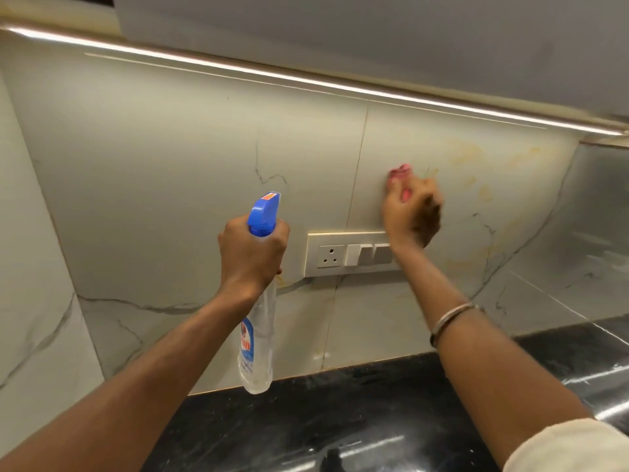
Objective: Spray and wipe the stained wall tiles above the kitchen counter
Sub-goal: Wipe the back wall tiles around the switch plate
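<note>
- Left hand (252, 253): fingers wrapped tight round the neck of the spray bottle (259, 335), just under its blue trigger head. The bottle is upright and held in the air in front of the wall, its clear body hanging below the fist with a blue and white label showing.
- Right hand (412, 216): raised against the wall and motion-blurred; fingers appear curled round a pink cloth (400, 173), which is pressed to the tile.
- Wall tiles (170, 158): pale, marble-veined, one vertical joint just left of the right hand.
- Yellow stains (476, 172): patchy, on the tile to the right of the cloth.
- Switch plate (335, 255): cream, one socket and rocker switches, directly below the right hand, its right end hidden by the wrist.
- Bangle (449, 318): thin metal, on the right forearm.
- Counter (340, 420): black, glossy, beneath the tiles.
- Light strip (306, 76): lit, along the cabinet underside.
</note>
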